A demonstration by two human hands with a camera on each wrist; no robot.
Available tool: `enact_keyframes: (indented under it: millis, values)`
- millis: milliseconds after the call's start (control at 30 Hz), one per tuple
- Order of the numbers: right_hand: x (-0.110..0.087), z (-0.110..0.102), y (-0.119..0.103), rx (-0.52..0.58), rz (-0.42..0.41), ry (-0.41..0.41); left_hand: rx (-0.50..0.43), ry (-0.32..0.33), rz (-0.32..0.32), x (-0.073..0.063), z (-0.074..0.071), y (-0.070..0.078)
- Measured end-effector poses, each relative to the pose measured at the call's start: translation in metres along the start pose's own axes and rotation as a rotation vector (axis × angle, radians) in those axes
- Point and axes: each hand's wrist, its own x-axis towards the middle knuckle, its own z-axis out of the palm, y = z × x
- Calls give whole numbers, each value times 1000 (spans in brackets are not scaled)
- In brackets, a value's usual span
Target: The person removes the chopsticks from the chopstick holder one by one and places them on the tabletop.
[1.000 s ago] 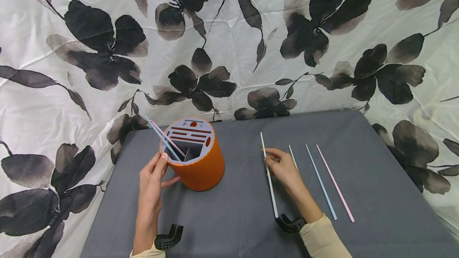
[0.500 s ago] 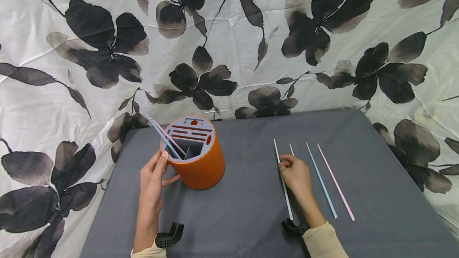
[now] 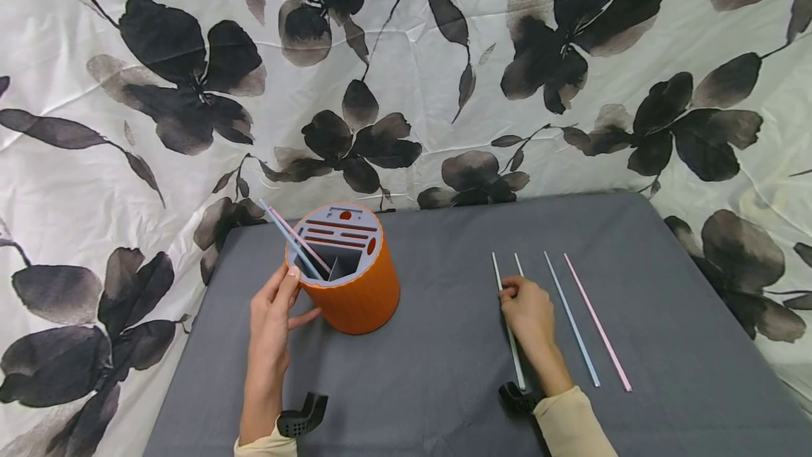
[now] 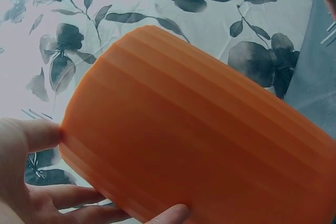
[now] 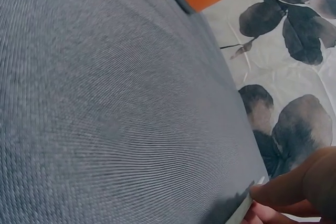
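Note:
My left hand (image 3: 269, 330) grips an orange round desk organizer (image 3: 361, 309) at its left side, thumb at the rim. In the left wrist view, fingers lie along the organizer's ribbed wall (image 4: 184, 119). A blue stick (image 3: 273, 217) and a pink stick (image 3: 304, 244) lean in one of its compartments. My right hand (image 3: 529, 309) pinches a thin white stick (image 3: 517, 358) low over the table; whether the stick touches the cloth I cannot tell. Another white stick (image 3: 519, 264) is partly hidden behind that hand.
Right of my right hand, a blue stick (image 3: 571, 317) and a pink stick (image 3: 595, 317) lie roughly parallel. A grey cloth (image 3: 438, 344) covers the table. Behind it hangs a floral curtain (image 3: 406, 41).
My right hand has moved right with the white stick, bringing it beside the other white one. The left hand and the organizer stay in place.

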Motion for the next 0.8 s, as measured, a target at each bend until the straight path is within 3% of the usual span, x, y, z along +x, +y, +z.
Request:
enact_keyframes:
  millis: [533,800]
  values:
    - [2,9,5,-55,-65,17,9,15,-2,0,-1,-3]
    - [2,5,-10,6,-114,78,6,12,11,-1,1,-3]
